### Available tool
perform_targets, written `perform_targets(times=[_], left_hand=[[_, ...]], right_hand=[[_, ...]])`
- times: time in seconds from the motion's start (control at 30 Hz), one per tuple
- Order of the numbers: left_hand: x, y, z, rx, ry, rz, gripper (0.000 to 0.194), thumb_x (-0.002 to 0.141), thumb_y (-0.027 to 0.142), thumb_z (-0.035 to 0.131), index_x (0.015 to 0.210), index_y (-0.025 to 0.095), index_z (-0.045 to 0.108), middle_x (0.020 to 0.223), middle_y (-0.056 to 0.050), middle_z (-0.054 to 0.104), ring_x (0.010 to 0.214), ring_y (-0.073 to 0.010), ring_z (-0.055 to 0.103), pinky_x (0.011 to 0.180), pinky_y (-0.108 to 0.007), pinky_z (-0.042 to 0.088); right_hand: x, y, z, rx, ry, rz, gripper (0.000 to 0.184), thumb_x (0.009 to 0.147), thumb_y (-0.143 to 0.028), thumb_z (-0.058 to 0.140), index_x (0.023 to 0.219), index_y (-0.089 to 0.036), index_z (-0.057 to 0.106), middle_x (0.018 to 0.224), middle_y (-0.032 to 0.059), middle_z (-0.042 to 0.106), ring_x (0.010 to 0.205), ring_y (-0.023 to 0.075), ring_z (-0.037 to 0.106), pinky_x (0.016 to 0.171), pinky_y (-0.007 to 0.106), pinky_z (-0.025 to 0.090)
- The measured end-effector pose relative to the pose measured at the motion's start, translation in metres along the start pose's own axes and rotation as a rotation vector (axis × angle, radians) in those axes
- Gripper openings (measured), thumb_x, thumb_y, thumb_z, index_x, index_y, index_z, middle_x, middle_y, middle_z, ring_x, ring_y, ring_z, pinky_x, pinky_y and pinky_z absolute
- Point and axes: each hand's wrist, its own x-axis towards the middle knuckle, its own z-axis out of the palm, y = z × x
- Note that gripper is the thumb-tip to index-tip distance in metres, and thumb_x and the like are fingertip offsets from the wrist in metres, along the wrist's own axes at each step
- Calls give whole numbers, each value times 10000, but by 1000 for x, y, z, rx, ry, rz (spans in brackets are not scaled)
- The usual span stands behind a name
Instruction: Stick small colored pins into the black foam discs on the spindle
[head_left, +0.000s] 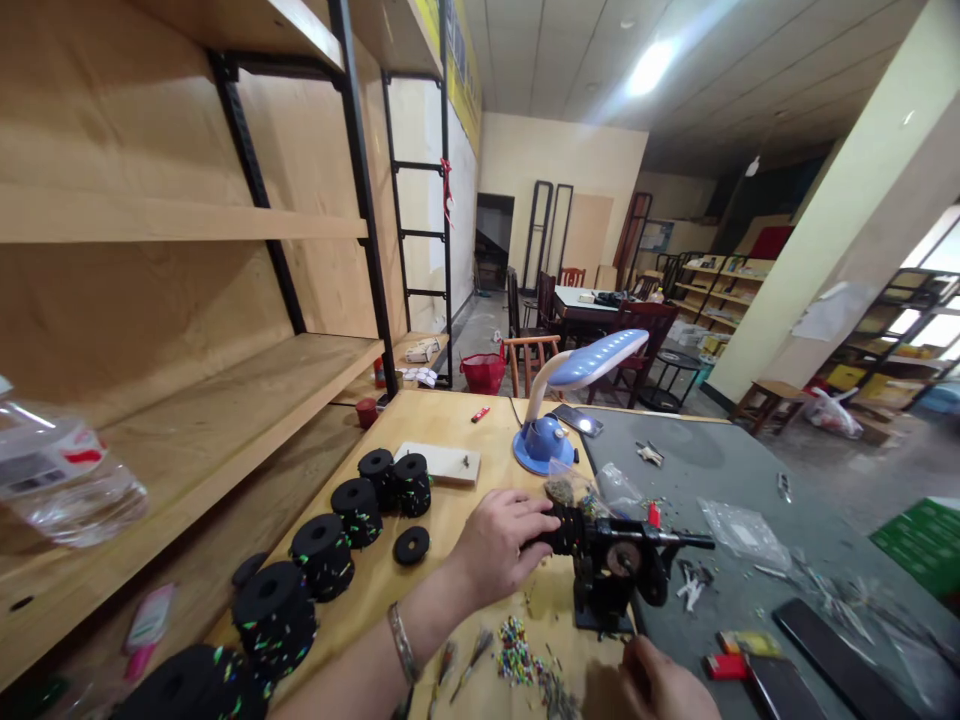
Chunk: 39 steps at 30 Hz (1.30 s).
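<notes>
A small black bench machine (619, 570) with a rod sticking out to its right stands on the wooden table. My left hand (499, 545), a bracelet on its wrist, lies over the black ribbed cylinder (564, 530) at the machine's left end, fingers curled round it. Low at the bottom edge, my right hand (664, 685) is closed near the machine's base; what its fingertips hold, if anything, cannot be made out. Between the hands lies a pile of tiny coloured beads (517, 650), with thin feathery bundles (472, 660) beside it.
Several black foam rolls (322, 550) with coloured bits line the table's left side, near a black ring (412, 545). A blue lamp (544, 445) stands behind the machine. On the grey mat (675, 455) lie plastic bags (742, 530), a red lighter (726, 667) and dark phone-like slabs (825, 650).
</notes>
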Motion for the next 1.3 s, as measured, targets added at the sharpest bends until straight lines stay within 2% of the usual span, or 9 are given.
perform_targets(times=[0.2, 0.37, 0.63, 0.73, 0.83, 1.0, 1.07, 1.13, 1.3], left_hand=[[-5, -6, 5, 53, 9, 29, 232, 811, 203, 618, 1033, 224, 679, 1083, -69, 718, 990, -261, 631, 841, -461, 502], [-7, -10, 5, 75, -2, 60, 227, 819, 204, 611, 1038, 215, 672, 1083, -73, 715, 986, -259, 629, 841, -459, 506], [-5, -5, 3, 55, -16, 8, 225, 807, 198, 623, 1024, 217, 680, 1080, -62, 719, 984, -246, 629, 850, -442, 495], [-4, -5, 3, 34, -17, -4, 241, 797, 203, 633, 1032, 225, 680, 1086, -57, 719, 991, -244, 627, 852, -432, 490], [-4, -5, 4, 19, -28, -20, 255, 788, 208, 645, 1040, 233, 681, 1100, -52, 714, 1002, -245, 620, 869, -430, 478], [-4, -4, 2, 3, -47, -45, 247, 799, 211, 635, 1039, 244, 681, 1110, -42, 710, 1009, -240, 616, 883, -421, 466], [-4, -3, 1, -3, -54, -53, 248, 805, 219, 628, 1046, 249, 677, 1115, -42, 706, 1013, -238, 615, 881, -417, 466], [-3, -2, 0, -10, -57, -63, 265, 803, 223, 626, 1064, 247, 666, 1120, -45, 701, 1021, -238, 611, 887, -414, 461], [0, 5, -4, -24, -64, -115, 370, 768, 244, 650, 1135, 222, 611, 1103, -64, 692, 1006, -245, 603, 897, -400, 448]], right_hand=[[-22, 11, -19, -200, 73, 46, 167, 839, -222, 456, 714, -230, 567, 643, 23, 677, 603, 186, 663, 538, 242, 440], [-31, 26, -25, -300, -11, 135, 157, 850, -212, 468, 740, -216, 581, 655, 26, 671, 602, 181, 660, 529, 238, 420], [-27, 42, -15, -213, -128, 253, 213, 859, -243, 454, 704, -227, 598, 692, 51, 722, 653, 218, 696, 537, 265, 447], [-27, 44, -14, -143, -62, 216, 199, 851, -291, 472, 792, -227, 651, 786, 82, 751, 745, 244, 709, 588, 281, 489], [-20, 22, -11, 33, 68, 118, 233, 857, -337, 487, 937, -214, 668, 922, 107, 747, 831, 250, 699, 667, 287, 515], [21, -51, -1, 540, 129, 47, 336, 884, -384, 470, 1053, -162, 657, 894, 112, 733, 762, 221, 682, 674, 261, 521], [39, -73, 5, 670, 115, 95, 389, 889, -411, 461, 1084, -136, 654, 728, 78, 712, 639, 209, 656, 591, 254, 500], [53, -87, 12, 770, 93, 158, 436, 893, -453, 439, 1065, -119, 661, 543, 23, 628, 491, 188, 584, 475, 243, 432], [68, -93, 33, 875, 50, 176, 425, 841, -501, 511, 957, -127, 675, 468, -30, 535, 420, 155, 488, 435, 232, 351]])
